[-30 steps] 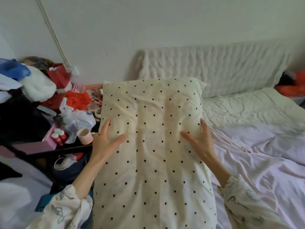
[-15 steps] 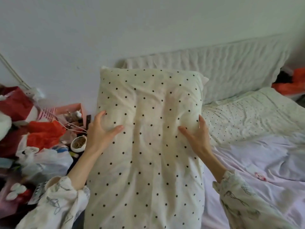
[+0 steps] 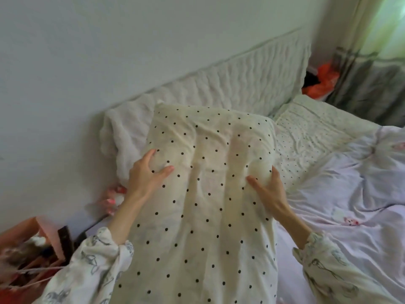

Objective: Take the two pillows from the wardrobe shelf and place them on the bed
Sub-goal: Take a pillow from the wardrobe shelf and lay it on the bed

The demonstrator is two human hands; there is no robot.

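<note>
A cream pillow with black dots [image 3: 203, 205] fills the middle of the view, held lengthwise in front of me over the left part of the bed [image 3: 341, 205]. My left hand [image 3: 145, 174] grips its left edge, thumb pressed into the top. My right hand [image 3: 268, 189] grips its right edge the same way. The pillow's far end points at the white quilted headboard [image 3: 247, 84]. A second pillow with small dots [image 3: 311, 132] lies flat at the head of the bed, to the right.
A crumpled lilac sheet [image 3: 355, 216] covers the bed on the right. White fabric [image 3: 125, 137] bunches against the wall at the bed's left corner. Cluttered red and pink items [image 3: 32, 255] sit low on the left. Orange bags [image 3: 322, 82] lie beyond the headboard.
The view has swung right, away from the cluttered bedside table. The dotted pillow has moved toward the head of the bed with both hands still gripping its sides.
</note>
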